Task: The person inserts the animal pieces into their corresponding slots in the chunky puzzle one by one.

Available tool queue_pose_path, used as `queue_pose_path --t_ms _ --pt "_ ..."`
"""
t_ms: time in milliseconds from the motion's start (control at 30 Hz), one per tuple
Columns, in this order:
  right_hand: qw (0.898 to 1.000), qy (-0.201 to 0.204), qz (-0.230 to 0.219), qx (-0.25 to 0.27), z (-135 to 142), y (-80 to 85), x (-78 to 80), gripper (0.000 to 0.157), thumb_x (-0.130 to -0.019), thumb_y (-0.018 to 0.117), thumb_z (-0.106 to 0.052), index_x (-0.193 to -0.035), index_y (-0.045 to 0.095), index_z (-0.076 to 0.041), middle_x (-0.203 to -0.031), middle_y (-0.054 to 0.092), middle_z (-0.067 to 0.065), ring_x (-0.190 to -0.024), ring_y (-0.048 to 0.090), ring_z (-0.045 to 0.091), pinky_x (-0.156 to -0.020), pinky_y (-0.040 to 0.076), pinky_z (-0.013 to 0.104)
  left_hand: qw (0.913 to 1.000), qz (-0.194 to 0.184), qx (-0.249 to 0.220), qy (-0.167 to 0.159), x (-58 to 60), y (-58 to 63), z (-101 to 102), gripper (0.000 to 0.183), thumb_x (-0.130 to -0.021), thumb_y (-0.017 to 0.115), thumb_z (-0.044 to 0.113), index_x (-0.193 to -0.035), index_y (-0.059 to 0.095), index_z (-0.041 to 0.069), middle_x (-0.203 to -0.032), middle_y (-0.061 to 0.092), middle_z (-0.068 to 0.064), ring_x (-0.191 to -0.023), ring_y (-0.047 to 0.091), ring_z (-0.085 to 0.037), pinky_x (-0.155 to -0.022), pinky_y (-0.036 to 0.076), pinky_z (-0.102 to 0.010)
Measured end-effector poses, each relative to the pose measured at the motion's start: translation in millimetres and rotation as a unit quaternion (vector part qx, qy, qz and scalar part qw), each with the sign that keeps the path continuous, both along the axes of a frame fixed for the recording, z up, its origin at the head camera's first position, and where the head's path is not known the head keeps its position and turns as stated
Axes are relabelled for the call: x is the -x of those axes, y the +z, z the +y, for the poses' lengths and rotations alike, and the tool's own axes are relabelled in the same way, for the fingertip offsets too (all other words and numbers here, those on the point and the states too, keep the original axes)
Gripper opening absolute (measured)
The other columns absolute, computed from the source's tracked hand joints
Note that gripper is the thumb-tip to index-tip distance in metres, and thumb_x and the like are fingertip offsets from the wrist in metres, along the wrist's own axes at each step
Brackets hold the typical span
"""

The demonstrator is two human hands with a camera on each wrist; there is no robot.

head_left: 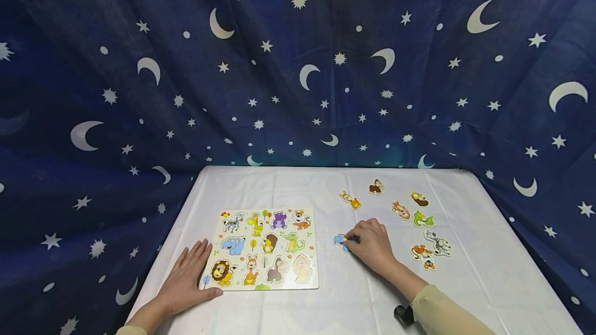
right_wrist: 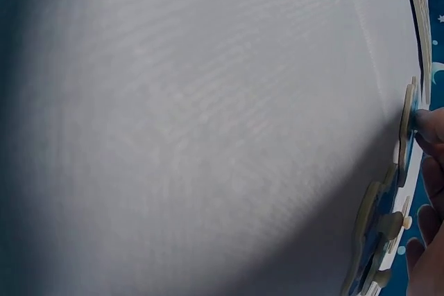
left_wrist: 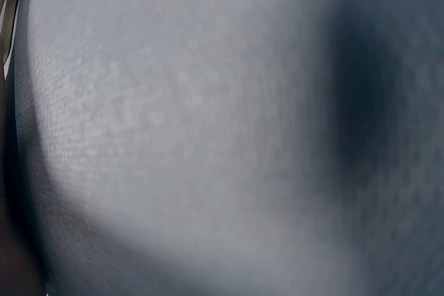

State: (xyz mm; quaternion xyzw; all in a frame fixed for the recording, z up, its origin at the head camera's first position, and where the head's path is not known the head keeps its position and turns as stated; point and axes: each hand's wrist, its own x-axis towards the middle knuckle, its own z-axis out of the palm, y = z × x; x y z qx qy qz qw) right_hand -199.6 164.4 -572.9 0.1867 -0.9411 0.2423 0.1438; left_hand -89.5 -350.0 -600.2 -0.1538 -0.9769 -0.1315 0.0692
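Flat, rectangular, animal-printed pale board (head_left: 313, 268): left, on creased white cloth-covered bench (head_left: 344, 306). Left hand (head_left: 187, 279): grip wide, fingers straight, at board's left edge. Right hand (head_left: 373, 247): grip narrow, pinching flat blue elephant-shaped piece (head_left: 338, 240), right of board. Far and right: curved-edged, multicoloured animal-shaped pieces (head_left: 422, 219).

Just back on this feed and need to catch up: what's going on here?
A person's right hand pinches a blue elephant piece to the right of an animal puzzle board, while the left hand lies at the board's lower left corner. Other animal pieces lie loose on the white-covered table.
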Motion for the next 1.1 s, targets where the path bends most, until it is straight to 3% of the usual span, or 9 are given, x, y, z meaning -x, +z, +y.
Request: queue_pose_path --t_ms 600,1100 --pt "1.0 0.002 0.015 0.019 -16 22.8 10.0 0.012 -0.077 0.091 -0.027 -0.083 0.081 -0.022 -0.082 0.061 -0.012 -0.091 0.051 0.018 -0.081 0.041 0.041 1.0 0.0 -0.003 0.0 1.5 -0.3 1 0.121 -0.074 0.071 0.079 -0.159 0.033 0.003 -0.164 0.031 -0.02 -0.154 0.018 -0.032 -0.126 -0.001 -0.039" --pt "0.997 0.059 0.001 0.047 -88 41.3 18.3 0.007 -0.082 0.086 -0.031 -0.084 0.081 -0.027 -0.083 0.062 -0.014 -0.09 0.048 0.013 -0.085 0.041 0.039 0.9999 0.011 -0.007 -0.001 0.1 1.6 3 0.12 -0.074 0.072 0.077 -0.158 0.034 0.001 -0.163 0.032 -0.021 -0.152 0.022 -0.036 -0.126 0.003 -0.044"
